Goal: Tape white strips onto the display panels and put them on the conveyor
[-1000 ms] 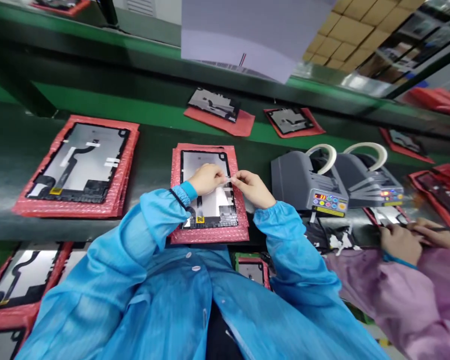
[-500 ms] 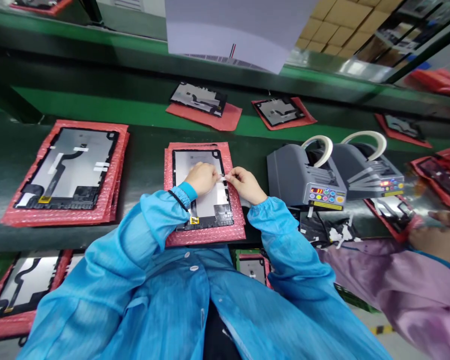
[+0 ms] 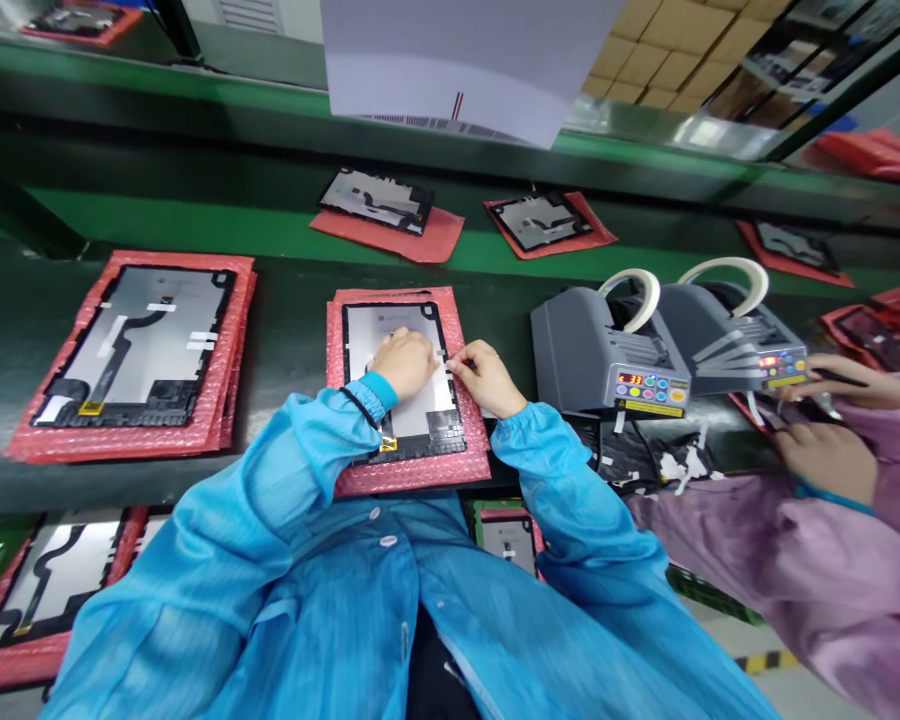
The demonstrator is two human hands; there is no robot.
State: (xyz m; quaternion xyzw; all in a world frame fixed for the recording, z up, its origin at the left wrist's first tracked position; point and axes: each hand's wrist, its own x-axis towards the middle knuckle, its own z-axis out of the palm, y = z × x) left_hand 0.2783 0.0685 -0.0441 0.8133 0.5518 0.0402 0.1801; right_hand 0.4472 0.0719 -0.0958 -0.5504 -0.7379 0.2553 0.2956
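Observation:
A tablet screen panel (image 3: 420, 415), silver-backed with a black border, lies in front of me on pink bubble-wrap bags (image 3: 412, 480). My left hand (image 3: 405, 362) rests over the panel's middle, fingers curled towards its right edge; what its fingertips hold, if anything, is hidden. Just across that edge, my right hand (image 3: 489, 378) has thumb and forefinger pinched together at a small white tape strip (image 3: 440, 360). A black flex cable on the panel is mostly covered by my left hand, with a yellow-marked end (image 3: 388, 444) showing below it.
Left of me, another panel (image 3: 146, 345) lies on stacked pink bags. Two grey tape dispensers (image 3: 607, 350) with white tape rolls stand to the right. More panels (image 3: 379, 200) lie at the back. A co-worker's hands (image 3: 829, 455) work at far right. A paper sheet (image 3: 465, 60) hangs ahead.
My fingertips have drawn slightly apart at the panel's right edge, with the right hand a little lower. The co-worker's hands have moved left, towards the farther dispenser.

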